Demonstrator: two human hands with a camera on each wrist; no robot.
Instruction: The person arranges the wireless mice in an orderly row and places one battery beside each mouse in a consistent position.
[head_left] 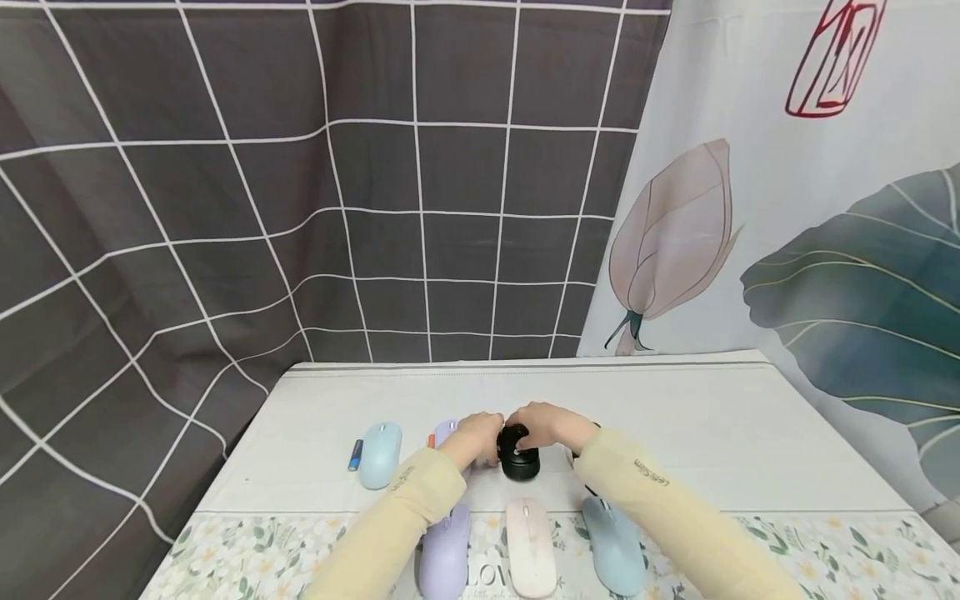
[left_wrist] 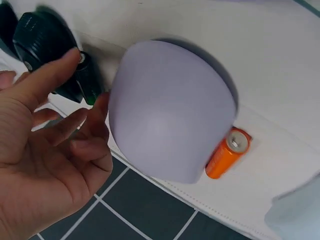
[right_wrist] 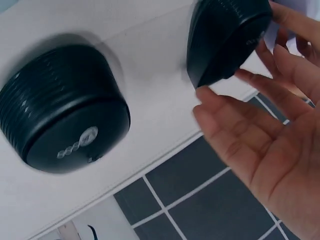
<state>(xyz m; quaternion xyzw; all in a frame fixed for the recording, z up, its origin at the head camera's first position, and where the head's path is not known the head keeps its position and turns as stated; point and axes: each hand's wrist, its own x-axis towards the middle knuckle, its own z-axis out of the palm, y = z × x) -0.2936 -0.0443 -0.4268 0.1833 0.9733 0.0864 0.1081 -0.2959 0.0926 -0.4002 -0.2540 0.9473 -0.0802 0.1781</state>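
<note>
A black mouse sits at the middle of the table between both hands. My left hand is at its left side. In the left wrist view, its fingertips pinch a small dark battery with a green end, beside the black mouse. My right hand reaches over the mouse from the right and holds it with thumb and fingertips. Left of the left hand lies a lilac mouse with an orange battery beside it. Another black mouse lies to the right, mostly hidden by my right arm in the head view.
A light blue mouse and a blue battery lie at left. Along the front, on a floral strip, are a purple mouse, a pale pink mouse and a blue mouse. A dark grid curtain hangs behind.
</note>
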